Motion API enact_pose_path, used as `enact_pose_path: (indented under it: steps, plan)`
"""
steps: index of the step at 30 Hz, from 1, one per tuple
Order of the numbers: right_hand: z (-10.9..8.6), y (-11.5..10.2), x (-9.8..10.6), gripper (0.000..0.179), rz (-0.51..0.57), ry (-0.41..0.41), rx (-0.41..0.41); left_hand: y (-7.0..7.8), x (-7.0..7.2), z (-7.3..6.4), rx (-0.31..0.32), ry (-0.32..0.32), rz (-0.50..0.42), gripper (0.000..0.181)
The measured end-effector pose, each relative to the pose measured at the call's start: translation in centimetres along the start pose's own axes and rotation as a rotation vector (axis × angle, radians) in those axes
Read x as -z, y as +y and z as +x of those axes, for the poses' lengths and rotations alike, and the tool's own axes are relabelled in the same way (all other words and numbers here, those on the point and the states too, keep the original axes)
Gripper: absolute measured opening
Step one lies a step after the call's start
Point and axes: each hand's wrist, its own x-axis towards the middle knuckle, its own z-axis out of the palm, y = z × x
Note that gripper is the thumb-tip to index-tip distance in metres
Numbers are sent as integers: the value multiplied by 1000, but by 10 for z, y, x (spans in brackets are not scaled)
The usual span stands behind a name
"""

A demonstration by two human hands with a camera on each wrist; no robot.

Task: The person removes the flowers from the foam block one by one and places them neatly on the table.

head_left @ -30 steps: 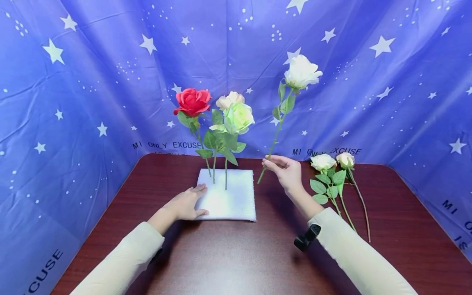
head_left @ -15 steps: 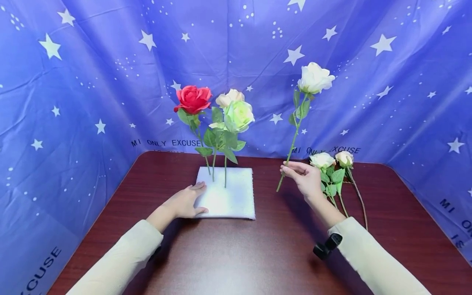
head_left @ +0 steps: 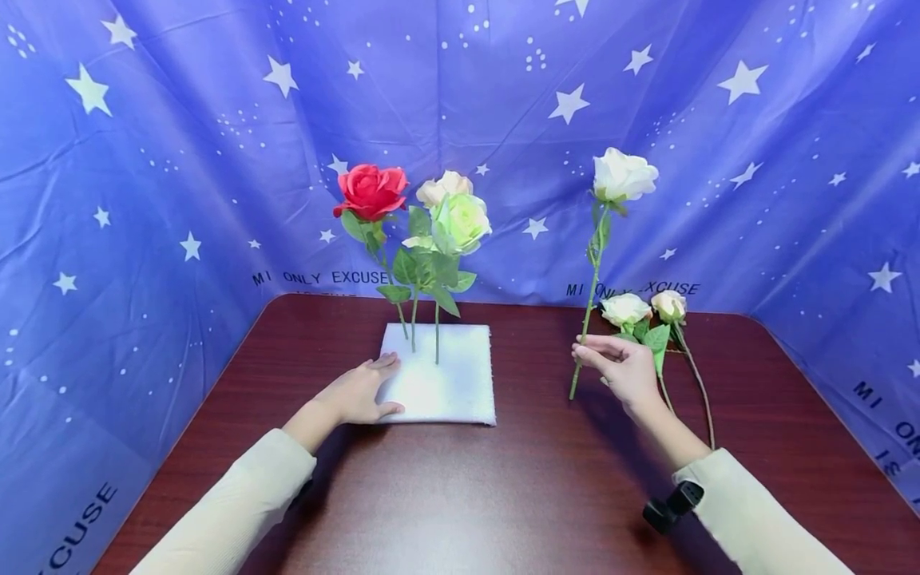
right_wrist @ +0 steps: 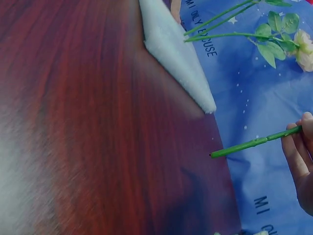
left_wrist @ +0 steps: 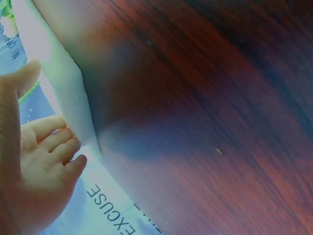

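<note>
My right hand (head_left: 621, 371) pinches the lower stem of a white rose (head_left: 624, 174) and holds it nearly upright, right of the white foam block (head_left: 446, 395). In the right wrist view the green stem's cut end (right_wrist: 220, 152) shows below my fingers. On the left edge of the block rests my left hand (head_left: 355, 393), thumb and fingers spread and touching it; the left wrist view shows the fingers (left_wrist: 61, 142) along its side. A red rose (head_left: 370, 192), a pale green rose (head_left: 461, 224) and a cream rose (head_left: 444, 188) stand in the block.
On the right of the dark wood table (head_left: 446, 495) lie a white rose (head_left: 625, 308) and a cream rose (head_left: 668, 305), their stems partly behind my right hand. A blue star-printed curtain (head_left: 446, 96) hangs around the back and sides.
My right hand has moved right and toward me with the white rose, away from the block, and the rose now stands more upright. The left hand stays on the block.
</note>
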Motion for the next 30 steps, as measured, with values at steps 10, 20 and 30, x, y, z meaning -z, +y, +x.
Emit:
enact_pose_path:
  steps: [10, 20, 30]
  plan:
    - [-16, 4, 17, 19, -12, -36, -31, -1, 1, 1, 14, -6, -13, 77]
    - [-17, 60, 53, 26, -48, -62, -141, 0, 1, 0, 4, -1, -11, 76]
    - [-44, 19, 52, 38, -206, -57, -278, -2, -2, 1, 11, -5, -18, 76]
